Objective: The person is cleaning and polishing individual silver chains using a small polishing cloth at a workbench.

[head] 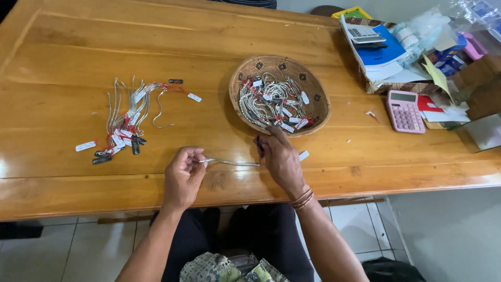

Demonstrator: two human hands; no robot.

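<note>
My left hand (182, 175) pinches one end of a thin silver chain (232, 163) that stretches just above the wooden table (62, 47). My right hand (279, 156) grips the chain's other end, close to a small white tag (303, 155). Right behind my right hand stands a shallow woven basket (318, 107) filled with several silver chains bearing white tags and red threads. At the left lies a spread pile of tagged silver chains (128, 117).
A pink calculator (404, 110) lies at the right. Behind it a box holds a blue booklet (383, 49), a grey calculator (362, 34), papers and plastic bags. The table's front edge runs just below my hands; tiled floor lies beneath.
</note>
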